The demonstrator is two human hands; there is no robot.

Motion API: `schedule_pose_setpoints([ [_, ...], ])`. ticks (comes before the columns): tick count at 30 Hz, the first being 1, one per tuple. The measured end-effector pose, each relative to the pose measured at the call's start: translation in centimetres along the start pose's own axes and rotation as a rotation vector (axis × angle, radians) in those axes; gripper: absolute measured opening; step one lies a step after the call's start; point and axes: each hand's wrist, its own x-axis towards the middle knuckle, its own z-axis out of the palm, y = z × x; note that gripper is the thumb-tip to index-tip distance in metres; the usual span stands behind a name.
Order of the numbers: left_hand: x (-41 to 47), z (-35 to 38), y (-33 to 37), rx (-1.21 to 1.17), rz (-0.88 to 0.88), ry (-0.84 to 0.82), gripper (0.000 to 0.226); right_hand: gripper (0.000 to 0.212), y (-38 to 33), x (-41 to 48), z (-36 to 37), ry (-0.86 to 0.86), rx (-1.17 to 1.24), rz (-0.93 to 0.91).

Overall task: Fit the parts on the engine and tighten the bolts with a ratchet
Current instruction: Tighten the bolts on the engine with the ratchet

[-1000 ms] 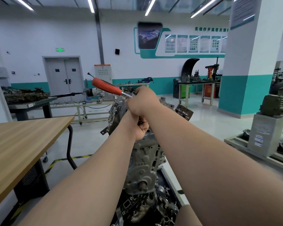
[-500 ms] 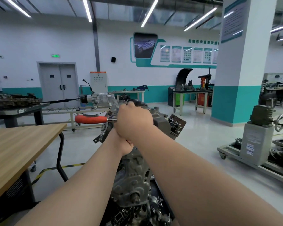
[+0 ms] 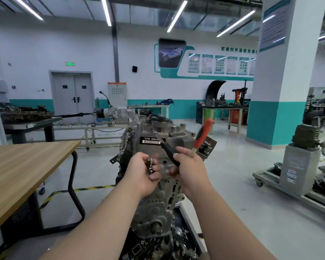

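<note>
Both hands are raised in front of the upper part of the engine (image 3: 158,199), which stands upright just beyond the fingers and runs down below them to the bottom of the view.

The left hand (image 3: 144,175) has its fingers (image 3: 155,176) curled in, pinching small metal bolts (image 3: 150,166) between thumb and fingertips; how many there are cannot be told. These bolts sit just to the left of the right hand's fingers, close to the engine face but held clear of it.

The right hand (image 3: 190,167) is closed round two tools at once. The ratchet (image 3: 204,133), with its orange handle, slants up and to the right out of the top of those fingers (image 3: 183,153), blurred by motion. A black-handled tool (image 3: 168,152) slants up and to the left from the same grip, its thin metal shaft crossing the white barcode label (image 3: 152,141) on the engine above the fingers. The lower fingers of this hand are too blurred to read.

A black tag (image 3: 207,147) hangs on the engine just right of the ratchet. A wooden counter (image 3: 26,166) lies well to the left of the left hand's fingers
</note>
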Motion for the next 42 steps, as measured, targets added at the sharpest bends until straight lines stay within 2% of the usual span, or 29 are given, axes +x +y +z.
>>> schedule_pose_setpoints([
  [4, 1.1, -2.3, -0.5, -0.09, -0.046, 0.044, 0.021, 0.016, 1.9, -0.5, -2.8, 0.032, 0.199, 0.123],
  [11, 2.9, -4.5, 0.0, 0.03, 0.032, 0.155, 0.024, 0.015, 4.3, -0.4, -5.4, -0.064, 0.181, 0.247],
  [18, 5.6, -8.3, 0.7, 0.052, 0.081, 0.251, 0.025, 0.018, 6.5, 2.0, -4.5, -0.143, 0.068, 0.21],
  [22, 6.3, -11.7, 0.3, -0.019, 0.051, 0.259, 0.025, 0.014, 8.8, 2.9, -4.5, -0.187, -0.125, 0.134],
  [26, 7.2, -14.9, -1.1, -0.04, 0.031, 0.319, 0.018, 0.012, 11.3, 3.6, -5.5, -0.242, -0.195, 0.179],
  [30, 8.3, -17.4, -3.2, -0.023, 0.005, 0.361, 0.017, 0.013, 14.1, 4.2, -6.9, -0.204, -0.187, 0.225],
  [42, 9.1, -18.9, -4.8, 0.075, -0.142, 0.233, 0.012, 0.017, 16.3, 3.1, -8.5, -0.007, -0.106, 0.276],
])
